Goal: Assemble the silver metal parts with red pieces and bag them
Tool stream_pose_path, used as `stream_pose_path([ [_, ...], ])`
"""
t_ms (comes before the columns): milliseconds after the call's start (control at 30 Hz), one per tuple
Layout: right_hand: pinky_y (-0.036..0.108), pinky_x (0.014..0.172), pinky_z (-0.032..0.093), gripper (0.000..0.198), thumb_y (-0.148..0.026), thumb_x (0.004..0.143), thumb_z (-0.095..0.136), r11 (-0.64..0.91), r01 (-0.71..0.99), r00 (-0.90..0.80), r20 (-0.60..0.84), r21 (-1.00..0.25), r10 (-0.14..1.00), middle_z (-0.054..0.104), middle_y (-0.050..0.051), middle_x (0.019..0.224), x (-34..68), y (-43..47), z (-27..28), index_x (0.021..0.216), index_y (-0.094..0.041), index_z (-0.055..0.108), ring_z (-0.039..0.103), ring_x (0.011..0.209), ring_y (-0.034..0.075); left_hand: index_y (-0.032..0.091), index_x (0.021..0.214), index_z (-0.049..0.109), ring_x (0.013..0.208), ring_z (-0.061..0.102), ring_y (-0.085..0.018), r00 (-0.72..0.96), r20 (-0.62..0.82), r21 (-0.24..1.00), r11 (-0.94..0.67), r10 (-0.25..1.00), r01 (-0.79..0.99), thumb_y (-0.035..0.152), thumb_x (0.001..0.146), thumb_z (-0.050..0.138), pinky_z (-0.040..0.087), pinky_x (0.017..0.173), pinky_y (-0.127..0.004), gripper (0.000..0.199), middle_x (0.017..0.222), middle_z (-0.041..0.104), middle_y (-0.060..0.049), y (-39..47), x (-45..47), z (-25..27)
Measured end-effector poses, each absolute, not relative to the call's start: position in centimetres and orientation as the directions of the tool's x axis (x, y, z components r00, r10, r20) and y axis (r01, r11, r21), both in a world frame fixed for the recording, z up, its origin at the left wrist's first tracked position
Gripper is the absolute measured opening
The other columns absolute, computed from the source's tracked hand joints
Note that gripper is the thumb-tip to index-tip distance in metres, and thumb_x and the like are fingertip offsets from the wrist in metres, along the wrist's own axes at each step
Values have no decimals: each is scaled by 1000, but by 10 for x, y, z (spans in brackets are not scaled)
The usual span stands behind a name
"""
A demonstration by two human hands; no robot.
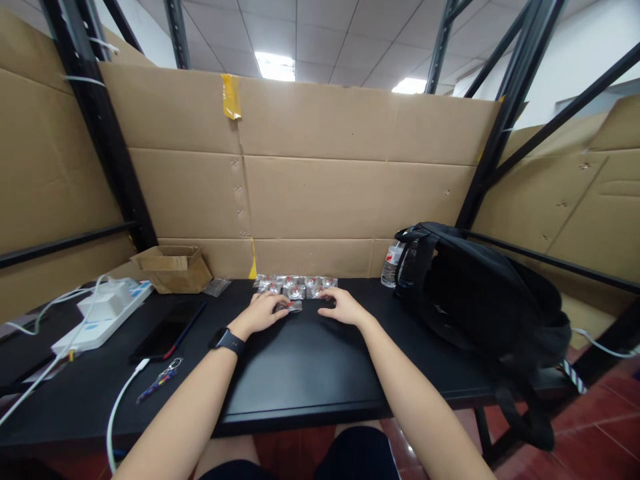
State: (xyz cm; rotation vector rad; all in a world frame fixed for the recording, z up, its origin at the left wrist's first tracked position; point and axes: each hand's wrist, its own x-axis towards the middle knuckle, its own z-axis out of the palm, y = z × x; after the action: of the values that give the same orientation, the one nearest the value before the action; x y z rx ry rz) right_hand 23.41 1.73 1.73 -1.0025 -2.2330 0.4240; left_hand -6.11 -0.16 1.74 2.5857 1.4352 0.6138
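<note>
Small clear plastic packets (294, 291) with red bits inside lie in rows on the black table, near the cardboard wall. My left hand (261, 315), with a dark watch (227, 341) on its wrist, rests at the left front of the rows. Its thumb and index finger are apart, at the left end of a single packet (296, 307) lying in front of the others. My right hand (344, 308) is by the right end of the rows, thumb and fingers parted, with nothing seen between them. Its fingertips are close to the nearest packet; whether they touch it I cannot tell.
A black backpack (480, 300) stands at the right, with a water bottle (391, 265) behind it. Leftward are an open cardboard box (175, 270), a phone (167, 330), a keychain (159, 381), a white power strip (103, 317) and a white cable (123, 400). Cardboard walls (320, 193) enclose the table.
</note>
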Motion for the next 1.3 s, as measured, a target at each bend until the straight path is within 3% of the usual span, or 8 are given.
stream_pose_path([
  [133, 31, 83, 50, 47, -37, 73, 82, 700, 453, -548, 447, -552, 707, 70, 6, 107, 213, 8, 16, 116, -23, 69, 64, 92, 20, 25, 115, 69, 115, 60, -26, 481, 340, 286, -576, 808, 766, 41, 100, 41, 36, 104, -41, 36, 118, 72, -7, -6, -41, 19],
  [267, 29, 81, 49, 28, -33, 82, 74, 706, 454, -513, 488, -544, 706, 71, 5, 100, 200, 4, 18, 108, -23, 73, 64, 89, 18, 24, 108, 71, 109, 62, -25, 500, 360, 286, -603, 788, 744, 37, 103, 36, 37, 101, -40, 38, 112, 73, -7, -7, -29, 19],
  [367, 27, 75, 48, 17, -32, 87, 67, 681, 465, -509, 459, -565, 728, 73, 3, 87, 198, 4, 18, 98, -21, 76, 64, 78, 17, 25, 109, 71, 111, 61, -24, 487, 400, 298, -612, 777, 732, 39, 104, 36, 37, 101, -40, 38, 113, 73, -6, -8, -25, 19],
  [600, 27, 63, 49, 25, -40, 87, 62, 527, 390, -394, 381, -755, 836, 71, 3, 71, 202, 15, 8, 89, -19, 76, 66, 63, 18, 26, 111, 70, 105, 65, -23, 443, 448, 387, -615, 776, 687, 46, 98, 49, 43, 94, -33, 32, 109, 75, -3, -11, -27, 22],
  [700, 28, 65, 51, 27, -43, 83, 66, 488, 320, -299, 402, -812, 865, 73, 5, 74, 204, 18, 9, 86, -17, 76, 68, 64, 18, 25, 108, 72, 99, 68, -22, 437, 448, 412, -615, 779, 673, 44, 93, 58, 46, 91, -31, 27, 101, 76, -3, -10, -31, 21],
  [1033, 32, 71, 54, 32, -46, 80, 69, 519, 150, -174, 494, -842, 852, 75, 8, 80, 205, 13, 25, 88, -16, 76, 68, 69, 20, 24, 98, 74, 93, 69, -21, 316, 527, 546, -600, 789, 585, 40, 91, 59, 51, 85, -31, 23, 101, 76, -3, -11, -24, 21],
  [1200, 31, 76, 52, 31, -39, 79, 72, 597, 186, -148, 579, -780, 802, 76, 9, 99, 204, 12, 26, 102, -18, 75, 68, 86, 21, 23, 95, 71, 92, 69, -21, 165, 609, 616, -593, 776, 519, 36, 90, 60, 50, 88, -33, 18, 98, 76, -3, -8, -19, 19],
  [1300, 30, 73, 51, 33, -35, 76, 75, 582, 180, -170, 558, -793, 812, 75, 9, 97, 205, 14, 23, 104, -17, 73, 67, 85, 21, 22, 96, 70, 94, 68, -21, 118, 635, 638, -604, 764, 477, 36, 91, 58, 49, 89, -33, 19, 99, 75, -4, -6, -17, 19],
])
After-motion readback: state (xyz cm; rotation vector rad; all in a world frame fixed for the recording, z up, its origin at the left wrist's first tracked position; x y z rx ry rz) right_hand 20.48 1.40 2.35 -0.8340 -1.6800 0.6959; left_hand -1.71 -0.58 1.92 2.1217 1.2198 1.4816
